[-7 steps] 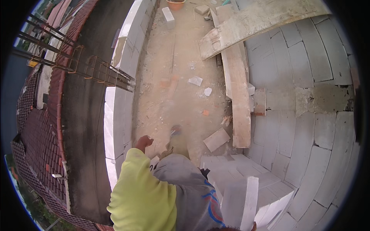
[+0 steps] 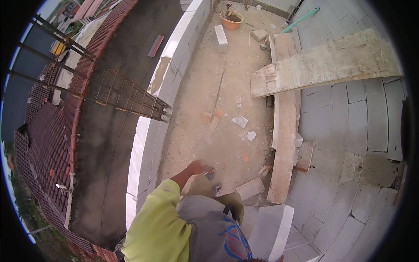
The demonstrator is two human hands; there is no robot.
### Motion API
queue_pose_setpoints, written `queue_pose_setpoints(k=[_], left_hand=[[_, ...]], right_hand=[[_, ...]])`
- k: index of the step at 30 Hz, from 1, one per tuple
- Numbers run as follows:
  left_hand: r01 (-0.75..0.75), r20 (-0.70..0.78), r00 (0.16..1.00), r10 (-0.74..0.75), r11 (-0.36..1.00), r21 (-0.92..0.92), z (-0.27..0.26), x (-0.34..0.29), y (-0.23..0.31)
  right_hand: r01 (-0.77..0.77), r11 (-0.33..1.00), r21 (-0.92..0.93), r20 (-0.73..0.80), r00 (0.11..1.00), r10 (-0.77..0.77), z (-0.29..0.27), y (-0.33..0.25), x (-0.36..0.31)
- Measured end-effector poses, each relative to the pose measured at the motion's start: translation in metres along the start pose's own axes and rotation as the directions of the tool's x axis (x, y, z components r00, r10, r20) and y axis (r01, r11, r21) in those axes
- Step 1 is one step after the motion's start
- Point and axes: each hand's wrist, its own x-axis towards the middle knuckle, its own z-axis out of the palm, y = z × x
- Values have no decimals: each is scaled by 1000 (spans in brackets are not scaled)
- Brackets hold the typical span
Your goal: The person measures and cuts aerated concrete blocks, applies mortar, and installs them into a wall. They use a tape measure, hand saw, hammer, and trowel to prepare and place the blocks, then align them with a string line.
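Observation:
My left arm, in a yellow-green sleeve, reaches forward from the lower left. My left hand (image 2: 197,167) is low over the dusty floor, beside my foot, and its fingers are too unclear to read. No object shows in it. At my right side, a white building block (image 2: 276,231) is tilted close against my body. Just a bit of my right hand (image 2: 280,259) shows at the block's lower edge, gripping it; the rest is out of the picture. A flat pale piece of board (image 2: 250,188) lies on the floor ahead of my feet.
A low white block wall (image 2: 146,161) with protruding rebar (image 2: 131,94) runs along the left, above a dark ledge. Planks (image 2: 283,161) lean at the right by a grey block wall (image 2: 331,174). Broken chunks (image 2: 239,121), a loose block (image 2: 221,38) and an orange basin (image 2: 231,19) are ahead.
My left hand has moved rightward, from beside the low wall to near my foot. The view has shifted, bringing the whole basin into sight. The white block stays at my right side.

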Motion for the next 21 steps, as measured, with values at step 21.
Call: queue_pose_setpoints(k=[21], left_hand=[[543, -279, 743, -608, 792, -280, -227, 38, 23]], right_hand=[[119, 983, -141, 104, 989, -105, -147, -614, 421]])
